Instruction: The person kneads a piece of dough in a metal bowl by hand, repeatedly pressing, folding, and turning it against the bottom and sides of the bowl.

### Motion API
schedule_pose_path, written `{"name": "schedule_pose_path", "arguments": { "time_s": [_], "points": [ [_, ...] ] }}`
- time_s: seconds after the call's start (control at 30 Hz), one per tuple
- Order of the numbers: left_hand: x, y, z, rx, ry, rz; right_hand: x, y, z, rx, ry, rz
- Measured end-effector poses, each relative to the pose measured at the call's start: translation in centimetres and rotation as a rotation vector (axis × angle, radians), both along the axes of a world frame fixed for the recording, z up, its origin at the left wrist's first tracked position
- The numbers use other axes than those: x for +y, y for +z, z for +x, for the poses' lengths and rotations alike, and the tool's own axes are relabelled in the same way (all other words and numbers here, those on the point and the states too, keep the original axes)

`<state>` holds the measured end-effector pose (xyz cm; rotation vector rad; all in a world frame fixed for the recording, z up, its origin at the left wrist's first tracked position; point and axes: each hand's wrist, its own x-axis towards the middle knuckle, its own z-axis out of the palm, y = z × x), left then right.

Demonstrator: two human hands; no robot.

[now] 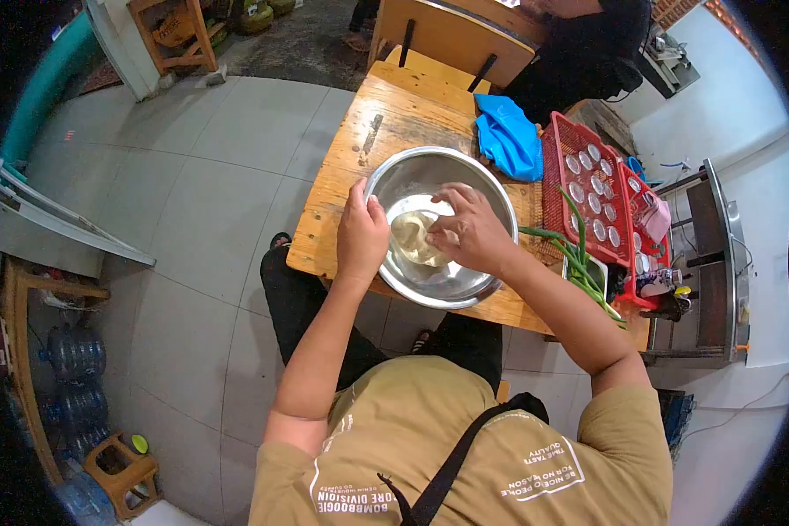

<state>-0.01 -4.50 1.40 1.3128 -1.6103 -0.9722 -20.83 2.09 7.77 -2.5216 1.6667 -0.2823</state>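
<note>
Two hands of ours are at one metal bowl [443,159], which sits at the near edge of the wooden table [340,145]. Our left hand [363,232] is closed round the bowl's left side, thumb up by the rim, so that grip = holding the bowl. Our right hand [472,230] is inside, palm down, fingers bent and spread fairly wide, tips on the dough [412,240]; can't tell if they pinch any of it. Dough is one pale, soft lump on the bowl's floor, a bit L of ctr, btwn our hands.

Just past the bowl, far right, we see a crumpled blue bag [510,140]. R of that is a red basket [549,195] w/ several clear cups [597,185] in it. Green onions [577,256] lie R of the bowl, partly over a small metal tray [597,273], nr the basket's near end. Pink cloth [656,219] is farther R.

Another person [579,57] in dark clothes is at the far side, upper body only partly in view. Well off to our L, on the floor side, we've got big water jugs [77,355] & a small stool [121,465].
</note>
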Motion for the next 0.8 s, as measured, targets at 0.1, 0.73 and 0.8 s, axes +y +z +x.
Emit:
{"name": "schedule_pose_path", "arguments": {
  "time_s": [0.1, 0.73, 0.8],
  "points": [
    [-0.1, 0.0, 0.0, 0.000, -0.019, 0.002, -1.8, -1.1, -0.1, -0.142, 0.285, 0.075],
    [0.3, 0.8, 0.0, 0.062, -0.026, 0.146, -7.7, -9.3, 2.2, -0.080, 0.259, -0.276],
    [0.3, 0.3, -0.2, 0.053, -0.022, 0.134, -8.6, -9.1, 2.2, -0.117, 0.185, -0.244]
  ]
}}
